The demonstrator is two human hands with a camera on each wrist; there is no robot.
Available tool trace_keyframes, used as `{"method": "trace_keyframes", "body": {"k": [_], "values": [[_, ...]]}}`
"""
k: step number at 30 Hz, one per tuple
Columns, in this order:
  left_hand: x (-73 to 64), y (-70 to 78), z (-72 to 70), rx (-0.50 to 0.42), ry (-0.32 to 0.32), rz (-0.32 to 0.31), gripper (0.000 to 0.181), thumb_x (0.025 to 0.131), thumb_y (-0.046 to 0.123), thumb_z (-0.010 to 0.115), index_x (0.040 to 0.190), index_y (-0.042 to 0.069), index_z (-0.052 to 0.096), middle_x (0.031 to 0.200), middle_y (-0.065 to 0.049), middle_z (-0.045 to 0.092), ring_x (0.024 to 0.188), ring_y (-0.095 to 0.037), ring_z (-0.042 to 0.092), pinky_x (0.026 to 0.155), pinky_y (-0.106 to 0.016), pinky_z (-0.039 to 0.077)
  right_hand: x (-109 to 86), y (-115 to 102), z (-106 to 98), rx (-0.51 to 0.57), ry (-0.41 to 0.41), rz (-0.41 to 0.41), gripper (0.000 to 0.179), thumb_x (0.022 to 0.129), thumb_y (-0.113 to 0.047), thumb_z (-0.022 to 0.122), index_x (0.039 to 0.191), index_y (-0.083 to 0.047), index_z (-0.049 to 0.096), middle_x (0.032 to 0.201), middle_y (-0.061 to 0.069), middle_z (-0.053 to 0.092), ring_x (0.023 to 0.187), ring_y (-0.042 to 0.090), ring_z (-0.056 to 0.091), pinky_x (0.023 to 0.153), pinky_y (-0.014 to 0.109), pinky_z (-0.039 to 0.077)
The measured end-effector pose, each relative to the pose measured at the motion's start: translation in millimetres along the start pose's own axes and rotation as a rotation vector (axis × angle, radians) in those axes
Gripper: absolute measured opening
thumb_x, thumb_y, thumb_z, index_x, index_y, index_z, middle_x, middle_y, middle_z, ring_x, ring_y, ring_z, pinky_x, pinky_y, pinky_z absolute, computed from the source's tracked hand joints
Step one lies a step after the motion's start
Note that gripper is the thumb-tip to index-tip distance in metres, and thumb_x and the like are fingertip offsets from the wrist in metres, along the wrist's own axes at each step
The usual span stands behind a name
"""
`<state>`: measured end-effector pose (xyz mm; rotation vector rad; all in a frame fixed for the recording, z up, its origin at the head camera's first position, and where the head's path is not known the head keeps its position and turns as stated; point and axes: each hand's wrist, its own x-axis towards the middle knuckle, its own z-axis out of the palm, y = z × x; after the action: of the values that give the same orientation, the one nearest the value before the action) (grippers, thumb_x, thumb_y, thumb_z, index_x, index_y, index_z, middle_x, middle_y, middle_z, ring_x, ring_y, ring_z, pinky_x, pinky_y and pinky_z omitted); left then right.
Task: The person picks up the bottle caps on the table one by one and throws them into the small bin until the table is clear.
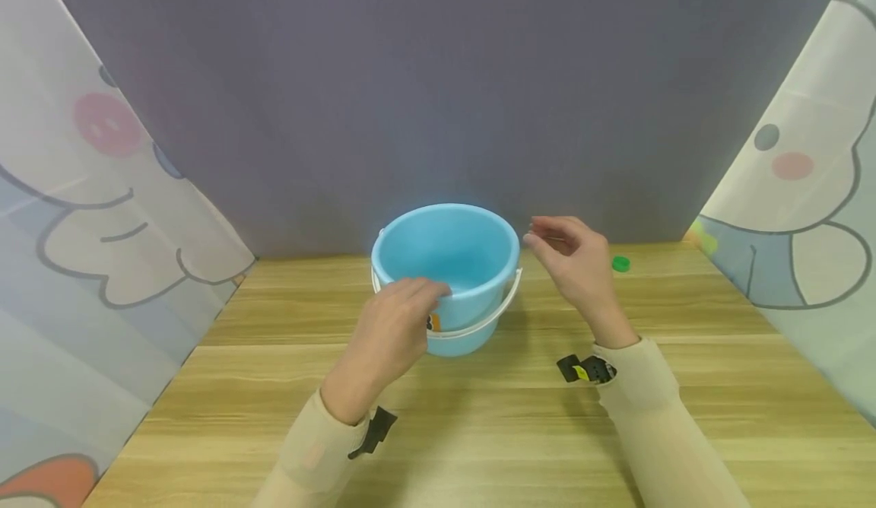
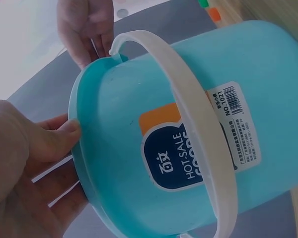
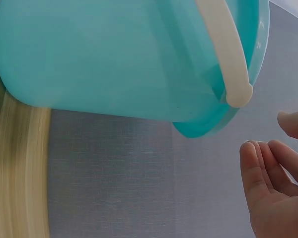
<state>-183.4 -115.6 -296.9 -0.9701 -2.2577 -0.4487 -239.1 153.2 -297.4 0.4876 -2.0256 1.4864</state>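
A light-blue plastic bucket (image 1: 479, 306) stands upright on the wooden table. Its white handle (image 2: 208, 134) hangs down across the near side, over a printed label (image 2: 166, 161). My left hand (image 1: 393, 325) holds the near-left rim of the bucket. In the left wrist view the thumb (image 2: 57, 140) presses at the rim's outer edge, and the other fingers reach behind it. Just off the right side of the rim is my right hand (image 1: 582, 261), its fingers relaxed and slightly bent. A gap shows between the right fingertips (image 3: 249, 151) and the bucket in the right wrist view.
A small green cap (image 1: 620, 264) lies on the table behind my right hand. A small orange piece (image 2: 215, 14) shows beside it in the left wrist view. A grey panel (image 1: 438, 97) rises behind the table, with cartoon-printed curtains (image 1: 787, 211) on both sides.
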Motion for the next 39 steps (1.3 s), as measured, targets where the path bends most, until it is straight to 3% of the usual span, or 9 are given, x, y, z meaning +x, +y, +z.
{"method": "trace_keyframes", "body": {"k": [15,22,27,32,39], "values": [[0.5,0.7,0.2,0.0,-0.032,-0.021,0.047,0.069,-0.024,0.068,0.104,0.008,0.071,0.093,0.0,0.073,0.084,-0.019,0.067,0.073,-0.031,0.055,0.2,0,-1,-0.048,-0.01,0.02,0.03,0.093,-0.009,0.073,0.119,0.004,0.07,0.113,0.017,0.069,0.098,0.005,0.064,0.088,0.015,0.051],[0.8,1.6,-0.2,-0.001,-0.027,-0.03,0.048,0.067,-0.025,0.067,0.103,0.007,0.071,0.093,-0.002,0.073,0.083,-0.021,0.068,0.073,-0.032,0.056,0.1,3,-1,-0.094,-0.038,0.074,0.033,0.094,-0.016,0.073,0.122,0.002,0.07,0.115,0.015,0.07,0.104,0.018,0.065,0.089,0.016,0.051],[-0.5,1.9,0.7,0.0,-0.021,-0.04,0.047,0.067,-0.024,0.066,0.103,0.007,0.071,0.092,-0.002,0.073,0.082,-0.022,0.067,0.072,-0.033,0.055,-1.3,7,-3,-0.077,-0.066,0.133,0.036,0.095,-0.021,0.073,0.124,-0.001,0.07,0.119,0.013,0.07,0.104,0.012,0.065,0.089,0.015,0.051],[0.2,2.3,1.6,-0.002,-0.024,-0.04,0.047,0.067,-0.023,0.068,0.103,0.007,0.071,0.092,-0.002,0.073,0.082,-0.021,0.067,0.072,-0.032,0.055,-1.2,9,-7,-0.084,-0.092,0.142,0.038,0.095,-0.02,0.073,0.126,0.0,0.068,0.121,0.015,0.069,0.103,0.006,0.063,0.088,0.014,0.05],[1.3,3.5,2.3,-0.007,-0.02,-0.044,0.048,0.067,-0.023,0.067,0.103,0.007,0.071,0.092,-0.002,0.073,0.083,-0.022,0.067,0.071,-0.033,0.056,1.9,13,-14,-0.151,-0.133,0.134,0.038,0.096,-0.021,0.072,0.126,0.001,0.068,0.12,0.017,0.068,0.106,0.022,0.065,0.086,0.012,0.049]]}}
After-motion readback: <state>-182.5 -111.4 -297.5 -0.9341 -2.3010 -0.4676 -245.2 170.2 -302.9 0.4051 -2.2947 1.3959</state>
